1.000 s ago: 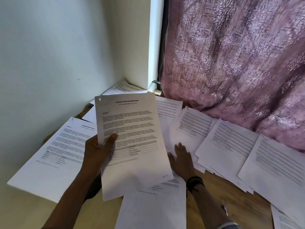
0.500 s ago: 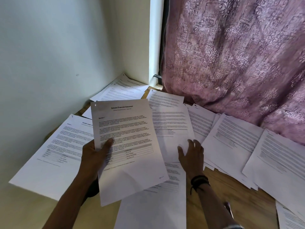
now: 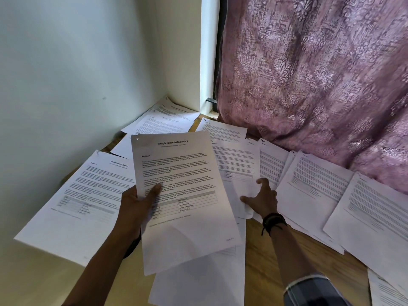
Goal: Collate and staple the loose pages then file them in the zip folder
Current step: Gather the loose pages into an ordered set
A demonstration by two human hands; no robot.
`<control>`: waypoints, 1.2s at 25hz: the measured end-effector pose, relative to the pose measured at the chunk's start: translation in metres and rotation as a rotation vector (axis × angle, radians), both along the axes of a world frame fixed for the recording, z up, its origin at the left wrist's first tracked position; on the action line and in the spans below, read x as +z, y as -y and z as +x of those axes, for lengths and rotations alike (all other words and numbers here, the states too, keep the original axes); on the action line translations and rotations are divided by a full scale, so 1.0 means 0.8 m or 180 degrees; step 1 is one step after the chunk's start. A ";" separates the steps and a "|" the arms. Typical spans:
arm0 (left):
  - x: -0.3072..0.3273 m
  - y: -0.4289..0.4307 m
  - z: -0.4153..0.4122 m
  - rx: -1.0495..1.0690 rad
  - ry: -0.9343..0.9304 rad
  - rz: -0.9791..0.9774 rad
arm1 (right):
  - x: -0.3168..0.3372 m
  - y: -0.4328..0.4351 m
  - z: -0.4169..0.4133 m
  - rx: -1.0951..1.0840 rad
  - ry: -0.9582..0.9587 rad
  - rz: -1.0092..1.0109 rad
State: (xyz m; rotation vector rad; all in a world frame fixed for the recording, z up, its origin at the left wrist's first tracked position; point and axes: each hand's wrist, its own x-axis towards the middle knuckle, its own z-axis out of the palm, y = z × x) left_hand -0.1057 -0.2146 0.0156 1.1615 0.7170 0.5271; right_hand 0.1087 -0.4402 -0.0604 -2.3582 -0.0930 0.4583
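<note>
My left hand pinches the financial statement. My right hand, nearer, grips the next page just right of it, long axis running away from me.

surface: wooden tabletop | on it: loose pages, printed, overlapping, spread from the wall corner rightward | left sheet: possibly overhanging the edge
</note>
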 end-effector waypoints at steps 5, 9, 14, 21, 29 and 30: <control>0.000 0.009 -0.003 -0.0001 -0.0058 0.0040 | 0.004 0.003 -0.005 -0.0141 0.0167 0.0459; -0.002 0.012 -0.007 -0.0041 -0.0307 0.0325 | 0.011 0.017 -0.019 -0.0382 -0.0094 0.1509; -0.004 0.025 -0.006 -0.0158 -0.0375 0.0446 | 0.044 0.074 -0.041 0.0219 -0.0698 0.2372; -0.004 0.065 0.005 -0.0680 -0.0353 -0.0242 | 0.065 0.139 -0.065 0.1053 -0.1204 0.2879; -0.009 0.116 0.026 -0.0677 -0.0184 0.0110 | 0.090 0.158 -0.090 0.0838 -0.1341 0.2538; -0.005 0.121 0.030 -0.0642 -0.0036 0.0230 | 0.098 0.159 -0.093 0.0687 -0.1367 0.2548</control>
